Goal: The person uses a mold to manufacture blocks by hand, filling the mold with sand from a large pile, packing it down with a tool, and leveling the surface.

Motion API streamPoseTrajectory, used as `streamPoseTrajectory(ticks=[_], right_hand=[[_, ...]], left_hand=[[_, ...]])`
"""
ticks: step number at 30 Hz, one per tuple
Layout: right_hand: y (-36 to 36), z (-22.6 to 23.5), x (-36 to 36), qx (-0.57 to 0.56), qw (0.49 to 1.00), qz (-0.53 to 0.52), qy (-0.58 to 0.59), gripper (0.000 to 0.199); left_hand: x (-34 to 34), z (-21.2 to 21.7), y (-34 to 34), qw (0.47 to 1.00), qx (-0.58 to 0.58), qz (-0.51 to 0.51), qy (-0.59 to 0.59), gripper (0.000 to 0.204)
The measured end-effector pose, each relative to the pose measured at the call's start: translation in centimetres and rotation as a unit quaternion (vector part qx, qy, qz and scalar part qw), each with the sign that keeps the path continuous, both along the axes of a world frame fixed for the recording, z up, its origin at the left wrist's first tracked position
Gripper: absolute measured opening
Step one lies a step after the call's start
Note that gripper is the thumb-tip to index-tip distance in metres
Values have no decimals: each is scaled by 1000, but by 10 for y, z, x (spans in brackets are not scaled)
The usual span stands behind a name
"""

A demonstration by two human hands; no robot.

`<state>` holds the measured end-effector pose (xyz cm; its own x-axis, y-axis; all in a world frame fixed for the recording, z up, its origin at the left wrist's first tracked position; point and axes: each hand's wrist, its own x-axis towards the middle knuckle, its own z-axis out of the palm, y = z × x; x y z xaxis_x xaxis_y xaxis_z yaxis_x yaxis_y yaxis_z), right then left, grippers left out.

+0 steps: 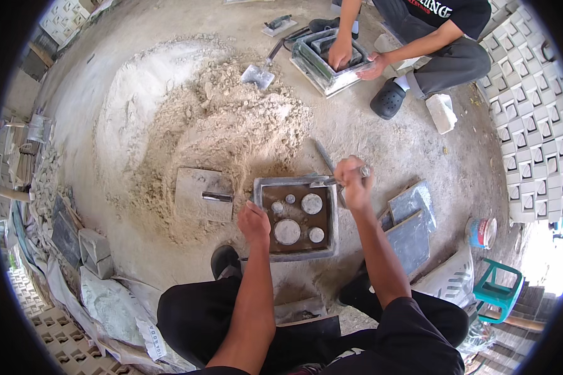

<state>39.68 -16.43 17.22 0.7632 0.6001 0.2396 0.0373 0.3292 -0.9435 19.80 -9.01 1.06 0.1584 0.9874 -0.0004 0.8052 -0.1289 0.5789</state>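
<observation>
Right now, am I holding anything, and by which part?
Your right hand holds a flat-bladed tool by its handle; whether your left hand, at the frame, holds anything can't be told.

five round discs (287, 232), two rectangular moulds (334, 225), one green stool (500, 295), one bucket (481, 233)

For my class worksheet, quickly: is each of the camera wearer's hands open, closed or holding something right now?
Left hand: curled at the rectangular mould frame; whether it grips cannot be told.
Right hand: closed, holding a trowel.
</observation>
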Motion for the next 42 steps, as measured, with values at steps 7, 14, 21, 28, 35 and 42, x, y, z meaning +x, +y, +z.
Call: streamPoseTrajectory(ticks=[7, 14, 21, 28, 35, 42], right_hand=[[-20, 18, -14, -49, 996, -44, -63, 46], [-15, 22, -23, -95, 993, -56, -34, 43], [-16, 15, -18, -91, 992, -68, -58, 44], [-12, 8, -24, -42, 996, -70, -44, 41], [-15, 3, -12, -51, 997, -38, -52, 38], [-14, -4, -24, -90, 984, -110, -105, 41]], left_hand=[[3, 6, -4, 1000, -1, 1, -2, 43], [1, 6, -4, 1000, -5, 18, -16, 43], [3, 0, -2, 1000, 3, 11, -6, 44], [-1, 4, -6, 1000, 13, -12, -15, 43], [2, 9, -3, 1000, 13, -11, -6, 43], [2, 5, -4, 1000, -19, -2, -2, 43]])
